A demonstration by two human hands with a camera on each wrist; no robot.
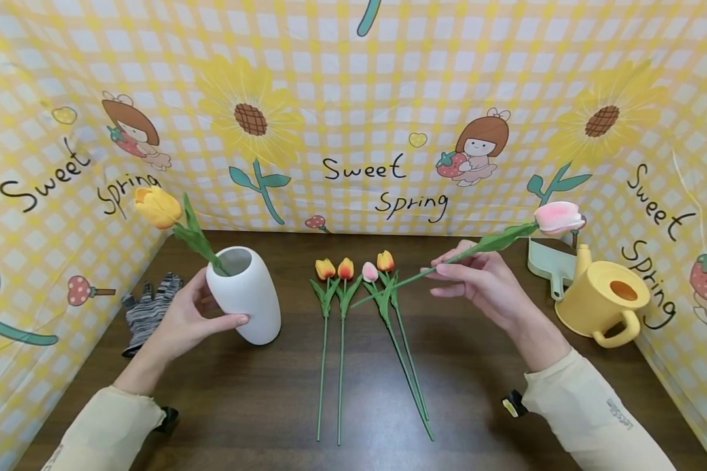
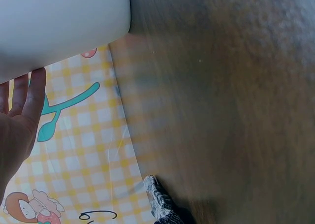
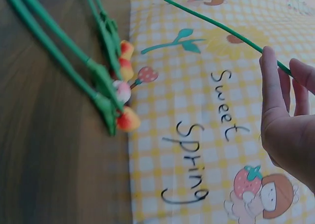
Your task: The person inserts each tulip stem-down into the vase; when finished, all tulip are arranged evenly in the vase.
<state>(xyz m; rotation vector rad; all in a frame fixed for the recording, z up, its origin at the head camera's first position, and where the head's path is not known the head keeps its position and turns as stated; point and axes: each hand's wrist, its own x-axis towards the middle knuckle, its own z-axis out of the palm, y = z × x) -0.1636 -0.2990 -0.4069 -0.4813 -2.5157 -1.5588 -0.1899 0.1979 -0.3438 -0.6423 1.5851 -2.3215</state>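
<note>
My left hand [image 1: 191, 314] grips a white vase [image 1: 250, 307] round its side, the thumb across the front; the vase leans slightly. A yellow tulip [image 1: 159, 208] stands in the vase and tilts left, its lower stem hidden inside. In the left wrist view, fingers [image 2: 34, 93] touch the vase wall. My right hand [image 1: 483, 281] pinches the green stem of a pink tulip [image 1: 560, 217], bloom up to the right and stem end pointing left. The right wrist view shows that stem [image 3: 216, 23] between thumb and fingers. Below it, orange-yellow tulips [image 1: 345, 268] and a small pink tulip [image 1: 370, 271] lie on the table.
At the left lies a grey striped glove [image 1: 150, 311]. A yellow watering can [image 1: 601, 304] stands at the right, with a pale green dustpan [image 1: 550, 265] behind it. Checked yellow cloth [image 1: 353, 118] walls the brown table [image 1: 259, 405] at the back and sides.
</note>
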